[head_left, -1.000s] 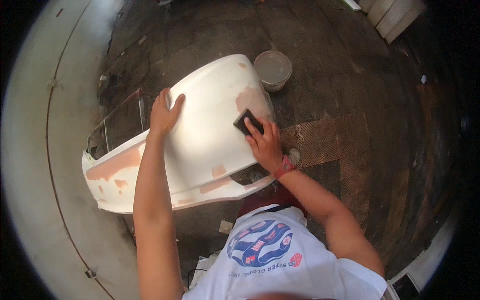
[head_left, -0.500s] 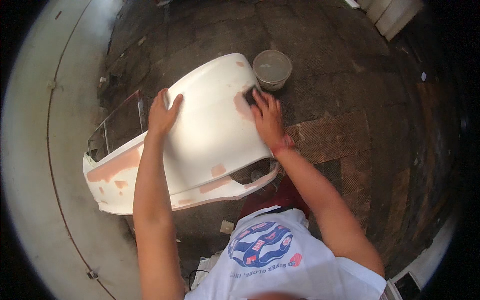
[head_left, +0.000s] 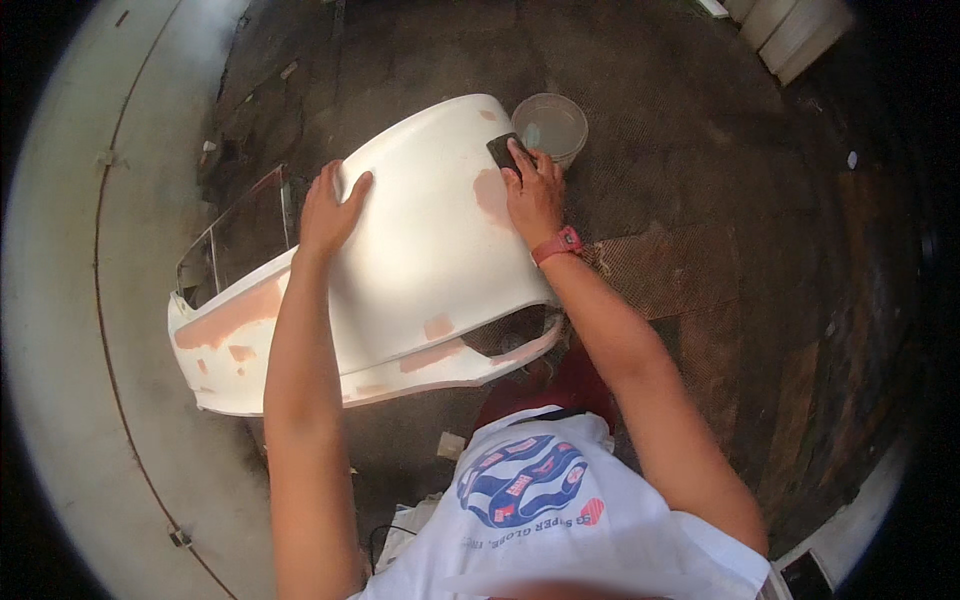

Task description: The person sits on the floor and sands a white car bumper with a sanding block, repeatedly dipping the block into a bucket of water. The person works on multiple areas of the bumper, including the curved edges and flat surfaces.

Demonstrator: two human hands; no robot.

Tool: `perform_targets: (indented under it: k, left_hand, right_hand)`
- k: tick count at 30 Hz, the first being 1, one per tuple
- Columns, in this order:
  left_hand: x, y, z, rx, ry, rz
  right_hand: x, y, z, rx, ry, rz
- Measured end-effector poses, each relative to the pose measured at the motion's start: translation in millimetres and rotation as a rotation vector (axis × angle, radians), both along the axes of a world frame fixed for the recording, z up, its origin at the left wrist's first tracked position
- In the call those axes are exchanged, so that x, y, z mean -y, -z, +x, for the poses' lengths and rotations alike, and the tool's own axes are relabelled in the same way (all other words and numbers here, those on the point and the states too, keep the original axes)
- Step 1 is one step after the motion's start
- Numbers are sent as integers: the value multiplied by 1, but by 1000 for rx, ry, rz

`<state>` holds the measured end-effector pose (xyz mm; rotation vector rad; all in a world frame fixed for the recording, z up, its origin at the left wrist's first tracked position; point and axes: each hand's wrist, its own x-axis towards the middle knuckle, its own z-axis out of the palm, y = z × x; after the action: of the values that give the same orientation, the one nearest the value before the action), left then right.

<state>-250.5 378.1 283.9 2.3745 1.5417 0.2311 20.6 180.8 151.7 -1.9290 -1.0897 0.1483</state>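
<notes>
Left hand (head_left: 332,208) spread flat, palm down on white car bumper (head_left: 420,250), fingers wide, gripping nothing, just pressing panel. Right hand (head_left: 532,192) clamped over dark sanding block (head_left: 503,150), block pressed against bumper's far upper edge, beside pinkish filler patch (head_left: 492,195). Red wristband (head_left: 556,244) on right wrist. Bumper lying across frame above dark floor, more pink filler patches along lower left edge. Round grey bucket (head_left: 550,125) on floor just beyond block. Metal stand (head_left: 240,235) showing behind bumper, left.
</notes>
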Motion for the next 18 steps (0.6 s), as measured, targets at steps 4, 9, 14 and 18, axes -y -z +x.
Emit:
perform_targets:
  k: [4,9,14,18]
  left_hand:
    - [-3,12,-8,12,-12,-12]
    - [1,-5,6,26,-6,-5]
    - [-1,1,2,-9,-30,14]
    - [0,9,-4,6,-32,5]
  right_hand:
    - [62,-17,-55,108,-154,0]
    - [9,-27,-25,171,-97,-65]
    - [-4,-44,-31,179,-79,-104]
    - [40,-32,-69,262,-216,-77]
